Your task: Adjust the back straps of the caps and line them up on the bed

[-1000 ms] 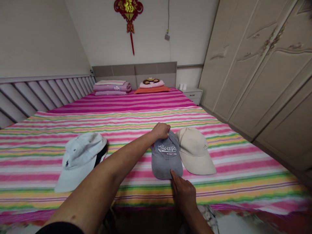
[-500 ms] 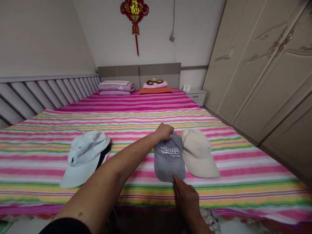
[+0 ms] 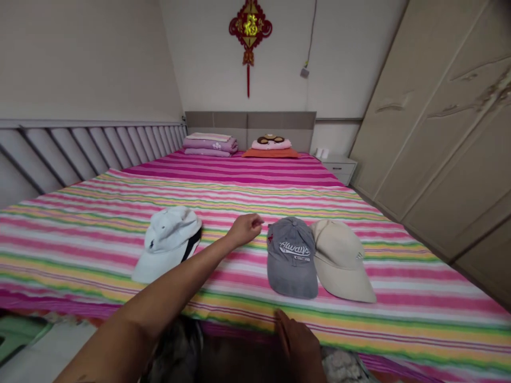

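Three caps lie on the striped bed [image 3: 247,191]. A grey cap [image 3: 292,257] with white lettering sits beside a beige cap [image 3: 340,259], their sides touching. A white cap [image 3: 167,242] lies further left. My left hand [image 3: 245,229] hovers over the sheet between the white and grey caps, fingers loosely curled, holding nothing. My right hand [image 3: 300,343] is low at the bed's near edge, below the grey cap's brim, fingers together and pointing up, touching no cap.
Folded purple bedding [image 3: 210,144] and a pillow with a pink toy [image 3: 271,147] sit at the headboard. A nightstand [image 3: 337,166] stands at the far right. Wardrobe doors [image 3: 447,133] line the right side. A padded wall panel [image 3: 80,154] runs along the left.
My left hand let go of the grey cap's back and moved left off it. My right hand drew back from the brim toward me. The view shifted left.
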Demonstrator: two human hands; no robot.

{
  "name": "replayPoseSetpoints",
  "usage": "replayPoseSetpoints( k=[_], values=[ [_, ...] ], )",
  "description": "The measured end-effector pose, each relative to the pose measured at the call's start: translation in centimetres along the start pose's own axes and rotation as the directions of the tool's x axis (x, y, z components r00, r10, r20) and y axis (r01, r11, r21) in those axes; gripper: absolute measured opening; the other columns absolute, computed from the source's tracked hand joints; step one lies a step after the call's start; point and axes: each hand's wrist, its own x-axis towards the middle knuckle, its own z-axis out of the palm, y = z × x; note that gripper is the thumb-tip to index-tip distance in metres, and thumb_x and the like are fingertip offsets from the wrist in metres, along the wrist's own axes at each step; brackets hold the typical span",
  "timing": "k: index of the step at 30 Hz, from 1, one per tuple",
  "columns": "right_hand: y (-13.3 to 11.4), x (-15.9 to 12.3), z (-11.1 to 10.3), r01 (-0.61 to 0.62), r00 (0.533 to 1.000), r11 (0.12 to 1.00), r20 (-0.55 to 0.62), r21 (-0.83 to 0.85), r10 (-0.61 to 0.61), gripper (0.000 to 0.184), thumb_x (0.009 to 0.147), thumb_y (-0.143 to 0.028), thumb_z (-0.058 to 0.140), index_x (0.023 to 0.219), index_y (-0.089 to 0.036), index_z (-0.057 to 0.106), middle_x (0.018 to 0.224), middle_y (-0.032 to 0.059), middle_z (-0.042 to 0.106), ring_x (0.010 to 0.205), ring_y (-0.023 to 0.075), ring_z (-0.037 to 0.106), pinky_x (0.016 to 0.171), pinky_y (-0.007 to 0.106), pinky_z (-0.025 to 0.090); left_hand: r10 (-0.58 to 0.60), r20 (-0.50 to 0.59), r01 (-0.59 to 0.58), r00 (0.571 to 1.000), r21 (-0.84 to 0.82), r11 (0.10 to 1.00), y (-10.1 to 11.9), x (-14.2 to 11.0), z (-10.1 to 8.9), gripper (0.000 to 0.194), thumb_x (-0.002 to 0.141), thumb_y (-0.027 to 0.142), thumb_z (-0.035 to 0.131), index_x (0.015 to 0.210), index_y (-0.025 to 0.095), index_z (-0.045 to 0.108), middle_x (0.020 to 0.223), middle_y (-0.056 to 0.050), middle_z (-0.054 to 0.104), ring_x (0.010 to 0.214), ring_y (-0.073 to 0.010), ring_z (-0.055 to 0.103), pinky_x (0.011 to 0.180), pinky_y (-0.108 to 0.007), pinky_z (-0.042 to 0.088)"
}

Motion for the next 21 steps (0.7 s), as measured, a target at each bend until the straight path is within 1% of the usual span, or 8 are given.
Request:
replayPoseSetpoints(
  k=[3,6,8,11,14,15,17,21],
  values=[
    [-1.0,-0.4,0.7,0.051,0.999,0.996,-0.023,0.076,-0.049,0.026,0.088,-0.013,0.039,0.106,-0.013,0.058,0.080,0.0076,0.069,0.065,0.0144,0.062,0.062,0.025,0.045,-0.166,-0.103,0.156,0.981,-0.102,0.982,-4.2,-6.4,-1.9,0.020,0.073,0.022,0.045,0.086,0.019,0.060,0.078,-0.001,0.065,0.074,-0.0127,0.059,0.068,-0.022,0.044],
    [-1.8,-0.2,0.7,0.129,0.991,0.984,0.004,0.125,-0.130,0.026,0.087,-0.012,0.040,0.107,-0.013,0.057,0.084,0.0072,0.070,0.068,0.0143,0.063,0.063,0.024,0.046,-0.402,-0.212,0.336,0.891,-0.288,0.897,-8.4,-12.0,-4.5,0.018,0.067,0.023,0.051,0.082,0.020,0.062,0.073,0.001,0.064,0.071,-0.0138,0.058,0.068,-0.023,0.044],
    [-2.2,0.1,0.5,0.141,0.987,0.979,0.054,0.149,-0.150,0.025,0.087,-0.013,0.042,0.106,-0.013,0.058,0.080,0.0066,0.070,0.065,0.0140,0.063,0.062,0.024,0.046,-0.570,-0.303,0.429,0.763,-0.422,0.799,-10.8,-15.0,-6.5,0.018,0.062,0.023,0.056,0.078,0.020,0.062,0.069,0.002,0.063,0.069,-0.0139,0.057,0.069,-0.023,0.043],
    [-2.8,0.3,0.6,0.133,0.983,0.976,0.104,0.175,-0.152,0.026,0.087,-0.016,0.042,0.106,-0.014,0.059,0.075,0.0060,0.069,0.061,0.0141,0.062,0.061,0.024,0.047,-0.723,-0.412,0.503,0.555,-0.526,0.686,-13.9,-18.7,-8.8,0.020,0.060,0.025,0.056,0.079,0.019,0.061,0.068,0.002,0.061,0.067,-0.0138,0.055,0.068,-0.024,0.042],
    [-3.0,-0.2,1.3,0.107,0.982,0.971,0.133,0.214,-0.138,0.026,0.086,-0.019,0.043,0.106,-0.015,0.061,0.075,0.0069,0.069,0.061,0.0155,0.062,0.062,0.025,0.048,-0.816,-0.449,0.535,0.365,-0.617,0.578,-16.0,-21.7,-9.2,0.023,0.059,0.024,0.057,0.080,0.017,0.059,0.068,0.002,0.060,0.065,-0.0135,0.053,0.065,-0.024,0.042],
    [-3.0,-0.4,1.6,0.080,0.982,0.968,0.150,0.239,-0.118,0.026,0.086,-0.020,0.044,0.105,-0.017,0.062,0.076,0.0068,0.069,0.060,0.0161,0.063,0.061,0.025,0.048,-0.845,-0.429,0.534,0.318,-0.656,0.534,-16.5,-22.6,-8.9,0.022,0.057,0.024,0.059,0.078,0.016,0.059,0.064,0.002,0.059,0.062,-0.0131,0.053,0.062,-0.024,0.042],
    [-2.8,-0.9,2.1,0.016,0.979,0.957,0.192,0.291,-0.075,0.025,0.084,-0.024,0.046,0.101,-0.021,0.065,0.074,0.0058,0.070,0.058,0.0170,0.063,0.058,0.025,0.049,-0.897,-0.354,0.511,0.264,-0.737,0.442,-17.0,-24.0,-7.9,0.021,0.055,0.025,0.063,0.072,0.014,0.059,0.056,0.003,0.056,0.053,-0.0117,0.051,0.054,-0.023,0.041],
    [-2.5,-1.5,2.8,-0.043,0.965,0.935,0.256,0.353,-0.052,0.023,0.079,-0.029,0.049,0.092,-0.028,0.069,0.075,0.0046,0.071,0.059,0.0205,0.065,0.054,0.027,0.052,-0.954,-0.178,0.392,0.242,-0.881,0.264,-16.8,-25.6,-6.4,0.018,0.058,0.026,0.066,0.064,0.013,0.056,0.044,0.005,0.050,0.039,-0.0073,0.044,0.044,-0.020,0.037]
  ],
)
